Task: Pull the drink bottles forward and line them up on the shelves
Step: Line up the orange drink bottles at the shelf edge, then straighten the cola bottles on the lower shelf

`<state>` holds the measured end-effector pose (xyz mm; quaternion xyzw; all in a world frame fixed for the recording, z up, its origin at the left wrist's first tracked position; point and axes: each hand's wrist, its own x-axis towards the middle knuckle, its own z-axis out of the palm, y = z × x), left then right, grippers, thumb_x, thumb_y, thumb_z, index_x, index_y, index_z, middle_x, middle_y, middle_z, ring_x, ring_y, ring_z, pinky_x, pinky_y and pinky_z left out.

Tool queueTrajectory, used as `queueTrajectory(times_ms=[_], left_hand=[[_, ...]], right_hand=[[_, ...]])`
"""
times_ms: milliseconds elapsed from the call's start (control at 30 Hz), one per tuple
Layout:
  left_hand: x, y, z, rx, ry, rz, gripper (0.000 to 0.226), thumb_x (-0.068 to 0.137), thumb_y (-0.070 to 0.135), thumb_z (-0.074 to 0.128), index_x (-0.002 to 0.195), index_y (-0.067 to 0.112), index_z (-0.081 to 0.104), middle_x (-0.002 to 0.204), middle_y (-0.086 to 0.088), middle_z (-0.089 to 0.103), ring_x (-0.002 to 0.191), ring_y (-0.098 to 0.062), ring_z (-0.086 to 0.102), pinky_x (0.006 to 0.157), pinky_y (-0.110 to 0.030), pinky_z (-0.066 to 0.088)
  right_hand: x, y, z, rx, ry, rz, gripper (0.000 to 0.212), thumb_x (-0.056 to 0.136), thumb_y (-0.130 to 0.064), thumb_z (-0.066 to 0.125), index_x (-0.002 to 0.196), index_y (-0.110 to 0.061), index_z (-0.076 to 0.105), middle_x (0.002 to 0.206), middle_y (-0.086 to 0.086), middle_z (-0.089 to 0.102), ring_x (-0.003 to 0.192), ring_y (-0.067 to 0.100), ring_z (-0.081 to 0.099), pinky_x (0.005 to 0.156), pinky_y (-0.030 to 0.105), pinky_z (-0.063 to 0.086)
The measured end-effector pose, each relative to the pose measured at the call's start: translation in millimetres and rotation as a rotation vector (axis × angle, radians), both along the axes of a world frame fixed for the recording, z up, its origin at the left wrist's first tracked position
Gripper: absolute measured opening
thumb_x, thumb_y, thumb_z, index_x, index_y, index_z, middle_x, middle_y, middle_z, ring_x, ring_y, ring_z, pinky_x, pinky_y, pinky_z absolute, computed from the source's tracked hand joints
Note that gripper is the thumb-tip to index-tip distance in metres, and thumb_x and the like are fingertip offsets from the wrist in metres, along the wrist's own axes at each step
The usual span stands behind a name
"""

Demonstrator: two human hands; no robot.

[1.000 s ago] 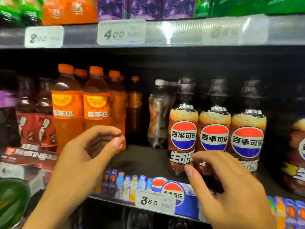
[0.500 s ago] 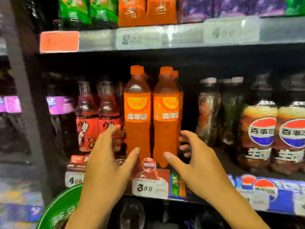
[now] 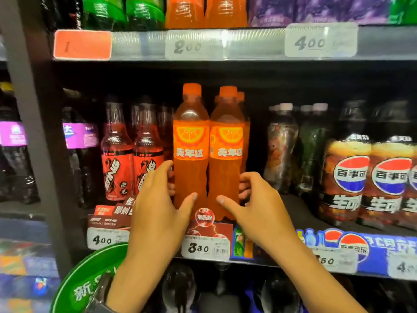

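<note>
Step in hand: squaring up the two orange soda bottles point(image 3: 208, 154) at frame centre, on the middle shelf point(image 3: 291, 204). Left hand point(image 3: 162, 204) grips the left bottle low down, thumb across its front; right hand point(image 3: 250, 206) grips the right one likewise. Both stand upright, touching, w/ more orange caps behind. Next, prob: draw both to the shelf lip, labels facing out. Red Sting bottles point(image 3: 132, 159) sit just left, dark bottles point(image 3: 282, 150) right w/ a gap between. Little elbow room on the left.
</note>
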<state>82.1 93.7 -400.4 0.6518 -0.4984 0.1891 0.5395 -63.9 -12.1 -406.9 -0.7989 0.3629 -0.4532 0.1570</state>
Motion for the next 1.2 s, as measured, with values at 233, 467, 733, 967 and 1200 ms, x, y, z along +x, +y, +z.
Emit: queueTrajectory(times_ms=[233, 467, 733, 967, 1200], left_hand=[[-42.8, 30.7, -38.7, -0.213, -0.246, -0.222, 0.025, 0.088, 0.012, 0.061, 0.113, 0.008, 0.059, 0.113, 0.0, 0.055, 0.109, -0.012, 0.052, 0.092, -0.021, 0.039], [-83.4, 18.4, -147.5, 0.124, 0.009, -0.499, 0.023, 0.088, 0.022, 0.061, 0.11, 0.028, 0.058, 0.099, 0.018, 0.054, 0.083, -0.003, 0.055, 0.074, -0.013, 0.042], [-80.0, 24.1, -264.8, 0.351, 0.432, -0.353, 0.035, 0.085, 0.013, 0.066, 0.106, 0.04, 0.058, 0.093, 0.009, 0.061, 0.08, -0.013, 0.061, 0.068, -0.012, 0.046], [-44.0, 48.2, -327.8, 0.426, 0.675, -0.027, 0.034, 0.083, 0.01, 0.068, 0.11, 0.026, 0.054, 0.102, 0.005, 0.063, 0.096, -0.013, 0.062, 0.087, -0.031, 0.049], [-79.6, 27.6, -339.4, 0.497, 0.624, -0.248, 0.044, 0.082, 0.007, 0.068, 0.115, 0.032, 0.053, 0.111, 0.011, 0.064, 0.097, 0.0, 0.061, 0.088, -0.023, 0.05]], right_hand=[[-64.4, 31.4, -18.7, -0.398, -0.092, 0.088, 0.015, 0.091, -0.033, 0.06, 0.101, -0.022, 0.059, 0.097, -0.012, 0.056, 0.091, 0.005, 0.056, 0.077, 0.012, 0.04], [-125.0, 41.8, -135.1, -0.211, -0.063, 0.082, 0.007, 0.089, -0.026, 0.058, 0.091, -0.022, 0.063, 0.096, -0.017, 0.057, 0.086, 0.008, 0.057, 0.078, 0.016, 0.041], [-146.3, 47.1, -269.6, 0.206, 0.072, 0.029, 0.012, 0.088, -0.033, 0.06, 0.096, -0.038, 0.052, 0.09, -0.014, 0.053, 0.08, 0.01, 0.057, 0.067, 0.026, 0.046], [-124.5, 35.8, -324.6, 0.497, -0.053, -0.126, 0.054, 0.077, -0.017, 0.077, 0.122, -0.019, 0.047, 0.107, -0.005, 0.05, 0.093, 0.01, 0.058, 0.08, 0.038, 0.053], [-121.2, 37.7, -328.2, 0.443, -0.052, -0.119, 0.065, 0.078, -0.015, 0.075, 0.135, -0.013, 0.043, 0.118, -0.001, 0.045, 0.106, 0.011, 0.051, 0.091, 0.027, 0.044]])
